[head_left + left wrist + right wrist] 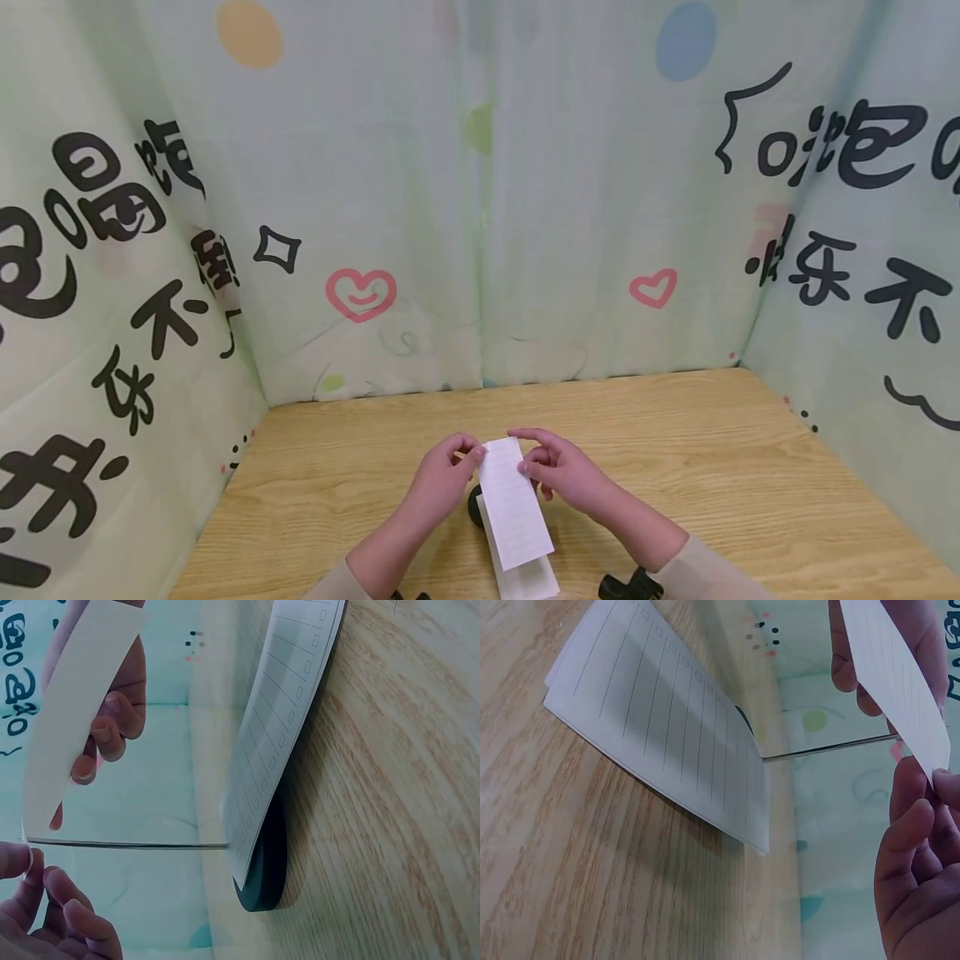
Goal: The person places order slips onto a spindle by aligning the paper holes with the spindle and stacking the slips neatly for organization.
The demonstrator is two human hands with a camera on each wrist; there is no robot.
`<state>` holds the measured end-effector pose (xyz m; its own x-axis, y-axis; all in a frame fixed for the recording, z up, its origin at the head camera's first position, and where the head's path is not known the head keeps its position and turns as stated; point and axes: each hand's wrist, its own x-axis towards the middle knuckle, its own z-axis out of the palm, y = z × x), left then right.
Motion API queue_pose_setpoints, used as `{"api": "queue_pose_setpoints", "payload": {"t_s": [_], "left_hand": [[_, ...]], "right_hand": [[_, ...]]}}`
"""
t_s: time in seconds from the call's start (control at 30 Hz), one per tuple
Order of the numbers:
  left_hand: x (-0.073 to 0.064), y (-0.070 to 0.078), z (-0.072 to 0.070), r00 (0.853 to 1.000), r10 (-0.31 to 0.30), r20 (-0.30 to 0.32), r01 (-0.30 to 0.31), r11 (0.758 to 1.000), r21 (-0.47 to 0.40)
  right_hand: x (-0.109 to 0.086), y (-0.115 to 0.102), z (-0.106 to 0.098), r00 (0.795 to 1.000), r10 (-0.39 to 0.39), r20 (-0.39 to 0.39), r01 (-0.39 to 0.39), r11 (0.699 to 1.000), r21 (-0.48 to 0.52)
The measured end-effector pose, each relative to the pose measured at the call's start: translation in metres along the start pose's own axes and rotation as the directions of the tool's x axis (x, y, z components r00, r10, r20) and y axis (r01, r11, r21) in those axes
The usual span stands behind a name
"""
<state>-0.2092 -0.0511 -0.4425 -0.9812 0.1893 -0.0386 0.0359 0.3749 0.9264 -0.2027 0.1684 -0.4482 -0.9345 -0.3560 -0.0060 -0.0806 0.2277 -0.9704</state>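
Observation:
A lined white paper slip (515, 504) is held up level, its far end between both hands. My left hand (450, 471) pinches its far left corner between thumb and forefinger. On the right edge, my right hand (562, 468) grips the slip with thumb and fingers, one finger stretched out along the far edge. Under the slip stands a bill spike with a black round base (266, 874) and an upright thin metal rod (127, 844). The rod's tip meets the slip's underside. More slips with lines and small boxes (675, 727) lie stacked on the base around the rod's foot.
Everything stands on a wood-grain table (345, 467). Printed curtains (480, 250) enclose it at the back and both sides. A black device (632, 585) sits by the right sleeve (705, 575).

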Motion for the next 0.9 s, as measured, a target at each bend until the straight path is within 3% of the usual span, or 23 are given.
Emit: {"api": "queue_pose_setpoints", "payload": {"t_s": [0.6,0.73,0.9], "left_hand": [[0.000,-0.001,-0.002,0.999,0.029,0.028,-0.029,1.000,-0.001],[0.000,-0.007,-0.002,0.997,0.058,0.050,-0.058,0.998,0.007],[-0.001,-0.010,-0.002,0.998,0.046,0.052,-0.049,0.998,0.048]], "right_hand": [[0.002,0.003,0.002,1.000,-0.016,0.002,0.016,0.999,-0.042],[0.001,0.005,0.001,1.000,0.002,0.012,-0.001,0.998,-0.058],[0.001,0.007,0.000,0.999,0.025,0.032,-0.022,0.996,-0.085]]}}
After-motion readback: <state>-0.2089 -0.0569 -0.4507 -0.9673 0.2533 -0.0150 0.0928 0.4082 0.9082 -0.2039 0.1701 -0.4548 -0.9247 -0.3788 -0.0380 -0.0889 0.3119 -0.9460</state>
